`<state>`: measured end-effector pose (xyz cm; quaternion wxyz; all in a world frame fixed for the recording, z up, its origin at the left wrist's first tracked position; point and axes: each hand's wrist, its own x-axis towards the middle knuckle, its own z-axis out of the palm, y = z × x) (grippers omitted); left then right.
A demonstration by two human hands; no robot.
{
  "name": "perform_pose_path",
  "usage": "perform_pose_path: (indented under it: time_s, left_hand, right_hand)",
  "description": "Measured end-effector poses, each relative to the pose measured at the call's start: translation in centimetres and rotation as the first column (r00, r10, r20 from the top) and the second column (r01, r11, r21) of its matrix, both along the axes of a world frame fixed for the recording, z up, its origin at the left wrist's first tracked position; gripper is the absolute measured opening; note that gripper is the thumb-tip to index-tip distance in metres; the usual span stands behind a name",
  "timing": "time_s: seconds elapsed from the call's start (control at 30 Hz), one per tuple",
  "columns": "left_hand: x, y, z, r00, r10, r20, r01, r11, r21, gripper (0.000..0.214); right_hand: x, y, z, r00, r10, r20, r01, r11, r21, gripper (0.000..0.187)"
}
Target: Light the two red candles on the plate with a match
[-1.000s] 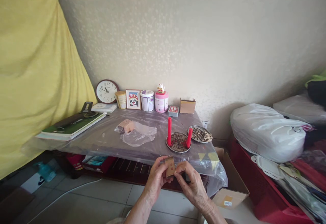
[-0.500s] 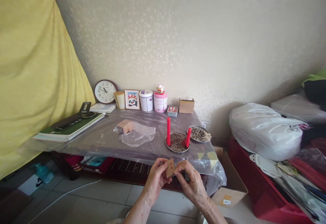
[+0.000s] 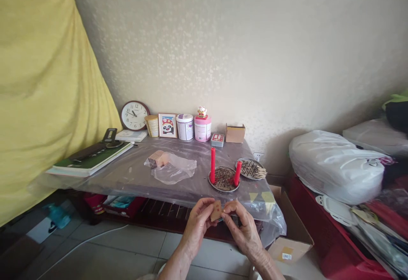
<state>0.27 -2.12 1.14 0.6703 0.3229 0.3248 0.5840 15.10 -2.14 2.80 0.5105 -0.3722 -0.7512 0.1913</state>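
At lower centre, your left hand (image 3: 198,222) and right hand (image 3: 244,229) both pinch the small cardboard box (image 3: 216,211), fingers curled shut; since a second ago it has tipped aslant; it sits below the table (image 3: 134,173) edge.

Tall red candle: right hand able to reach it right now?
Probably yes. The candle stands in a dish near the front edge of the table, just past the right hand, nothing between them. But that hand, with the left hand, is pinching a small box.
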Motion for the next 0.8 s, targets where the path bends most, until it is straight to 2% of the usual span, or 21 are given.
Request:
perform_pose_path:
  time_s: [0.23,0.4,0.6,0.8]
  left_hand:
    - [0.09,-0.26,0.46,0.983,-0.060,-0.171,0.075,0.994,0.084,0.029]
    - [0.27,-0.33,0.72,0.986,-0.074,-0.147,0.093,0.988,0.127,0.034]
    - [0.12,-0.46,0.83,0.989,-0.096,-0.115,0.107,0.990,0.090,0.038]
    - [0.18,-0.50,0.74,0.986,-0.118,-0.115,0.130,0.986,0.106,0.035]
  right_hand:
    - [0.58,0.42,0.16,0.996,-0.067,-0.052,0.068,0.998,0.011,0.007]
    - [0.73,0.62,0.02,0.990,-0.077,-0.116,0.073,0.996,-0.043,0.009]
    - [0.68,0.61,-0.02,0.983,-0.043,-0.179,0.024,0.994,-0.110,0.008]
    - [0.60,0.68,0.06,0.924,-0.017,-0.383,-0.096,0.957,-0.274,0.013]
